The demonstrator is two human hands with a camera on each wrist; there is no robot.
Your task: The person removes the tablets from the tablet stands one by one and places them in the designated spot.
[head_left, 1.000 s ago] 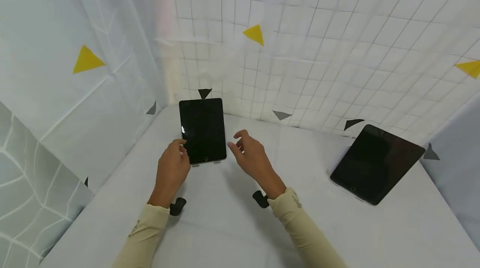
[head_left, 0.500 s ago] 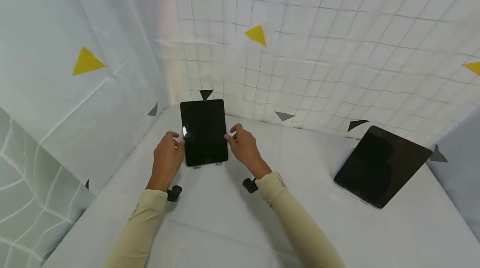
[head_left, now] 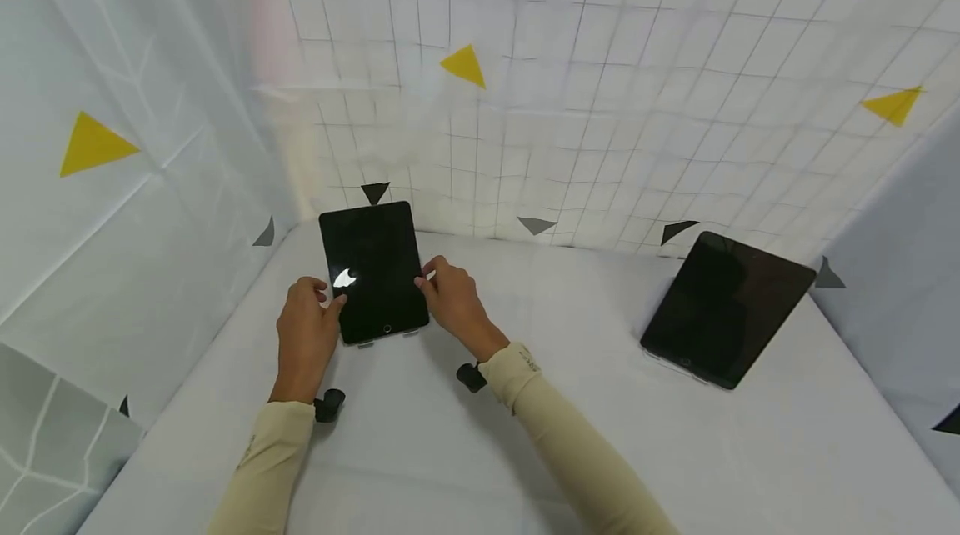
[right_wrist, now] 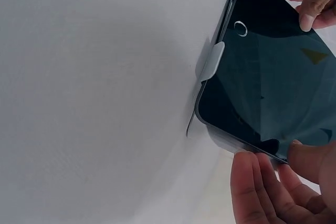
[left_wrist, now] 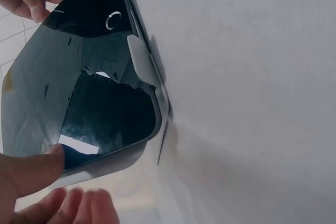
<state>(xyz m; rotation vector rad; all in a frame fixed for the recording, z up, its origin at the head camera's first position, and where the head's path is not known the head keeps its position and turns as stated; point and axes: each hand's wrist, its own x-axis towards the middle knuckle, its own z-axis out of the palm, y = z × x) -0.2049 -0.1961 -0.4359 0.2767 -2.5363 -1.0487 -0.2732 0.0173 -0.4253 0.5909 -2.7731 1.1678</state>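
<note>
A black tablet (head_left: 375, 268) with a round home button leans upright on a stand near the back wall, its lower edge behind pale clips (left_wrist: 140, 60). My left hand (head_left: 306, 335) is at its left edge, thumb on the glass and fingers curled beside the side. At the right edge, my right hand (head_left: 457, 302) pinches the tablet, thumb in front and fingers against the rim, as the right wrist view shows. How far the left fingers reach behind is hard to see. The screen is dark and shows reflections.
A second dark tablet (head_left: 727, 310) leans on a clear stand at the right of the white-covered table (head_left: 600, 435). White sheeting with a grid (head_left: 570, 102) hangs close behind both. Yellow triangles (head_left: 465, 66) and dark ones mark the sheeting.
The right hand has closed in from the right onto the tablet's edge, and the left thumb now lies on the glass. The view has swung to the right; the screen's reflection has shifted.
</note>
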